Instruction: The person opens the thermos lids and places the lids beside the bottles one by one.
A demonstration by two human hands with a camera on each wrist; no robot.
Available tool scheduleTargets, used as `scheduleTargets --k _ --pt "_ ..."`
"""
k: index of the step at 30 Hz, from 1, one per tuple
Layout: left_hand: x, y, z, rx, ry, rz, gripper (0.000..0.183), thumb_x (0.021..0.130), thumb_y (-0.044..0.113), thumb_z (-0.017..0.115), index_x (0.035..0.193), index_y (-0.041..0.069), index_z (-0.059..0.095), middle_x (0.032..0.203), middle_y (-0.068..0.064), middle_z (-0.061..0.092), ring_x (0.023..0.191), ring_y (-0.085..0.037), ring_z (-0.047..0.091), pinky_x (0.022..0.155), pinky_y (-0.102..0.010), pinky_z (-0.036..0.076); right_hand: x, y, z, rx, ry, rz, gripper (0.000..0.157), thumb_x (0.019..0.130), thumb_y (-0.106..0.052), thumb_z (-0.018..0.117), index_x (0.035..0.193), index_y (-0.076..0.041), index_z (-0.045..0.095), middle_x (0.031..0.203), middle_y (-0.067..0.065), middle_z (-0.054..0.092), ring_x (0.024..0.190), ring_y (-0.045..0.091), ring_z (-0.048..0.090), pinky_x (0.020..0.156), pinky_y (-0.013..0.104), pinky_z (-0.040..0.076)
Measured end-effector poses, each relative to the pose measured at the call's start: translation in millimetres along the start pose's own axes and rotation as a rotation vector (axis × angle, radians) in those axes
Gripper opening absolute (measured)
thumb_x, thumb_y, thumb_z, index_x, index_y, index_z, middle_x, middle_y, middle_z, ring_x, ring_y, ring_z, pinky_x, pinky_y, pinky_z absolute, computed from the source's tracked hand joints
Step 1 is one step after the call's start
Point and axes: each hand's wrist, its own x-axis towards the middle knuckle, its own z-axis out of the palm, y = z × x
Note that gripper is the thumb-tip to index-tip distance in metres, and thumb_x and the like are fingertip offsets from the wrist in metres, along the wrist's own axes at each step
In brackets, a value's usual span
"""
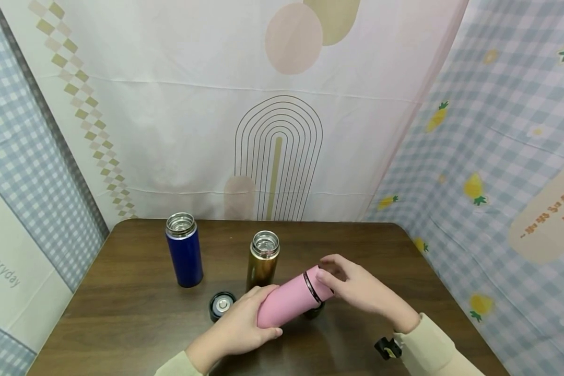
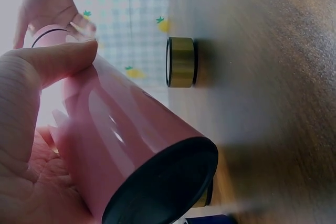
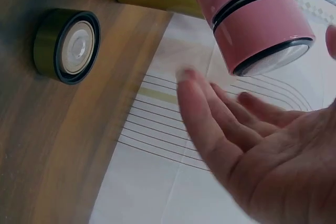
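Observation:
My left hand [image 1: 244, 324] grips a pink thermos bottle [image 1: 286, 303] round its lower body. The bottle is tilted, its capped end up and to the right, its black base [image 2: 163, 187] showing in the left wrist view. A pink lid [image 3: 265, 32] is on it, with a dark ring below. My right hand [image 1: 352, 282] is beside that lid; in the right wrist view its fingers [image 3: 210, 114] are spread and apart from it. A gold bottle [image 1: 263, 263] without a lid stands just behind. On the table, partly hidden under the pink bottle, sits a gold lid [image 2: 181, 62].
A blue bottle [image 1: 184, 253], open at the top, stands at the back left of the brown wooden table [image 1: 122, 292]. Another dark lid [image 1: 222, 306] lies inside-up near my left hand. Patterned cloths [image 1: 178, 130] hang behind and at both sides.

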Motion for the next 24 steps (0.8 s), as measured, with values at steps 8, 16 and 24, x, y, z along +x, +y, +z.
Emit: scheduleTargets --k 8,16,24 --pt "-6.1 3.0 -4.9 0.055 -0.021 0.003 0.076 0.073 0.038 0.081 0.140 0.026 0.047 0.119 0.010 0.055 0.102 -0.010 0.053 0.083 -0.038 0.046 -1 0 1.1 0.033 -0.143 -0.023 0.041 0.092 -0.046 0.062 0.119 -0.015 0.056 0.091 0.003 0.063 0.065 0.024 0.064 0.060 0.040 0.053" --pt "-8.5 2.2 -11.2 0.021 -0.055 -0.017 0.074 0.074 0.038 0.081 0.139 0.030 0.046 0.120 0.009 0.055 0.099 -0.011 0.054 0.080 -0.039 0.047 -10 10 -21.6 0.061 -0.079 -0.211 0.057 0.084 -0.030 0.077 0.131 -0.025 0.046 0.105 0.004 0.060 0.097 0.021 0.060 0.082 0.036 0.052" --pt "8.3 12.5 -0.2 -0.116 0.048 0.010 0.077 0.073 0.039 0.082 0.139 0.031 0.044 0.123 0.013 0.053 0.100 -0.008 0.054 0.082 -0.036 0.047 -8 42 -29.5 -0.017 0.145 -0.100 0.072 0.083 -0.035 0.077 0.141 -0.014 0.042 0.117 0.012 0.050 0.094 0.022 0.055 0.075 0.030 0.050"
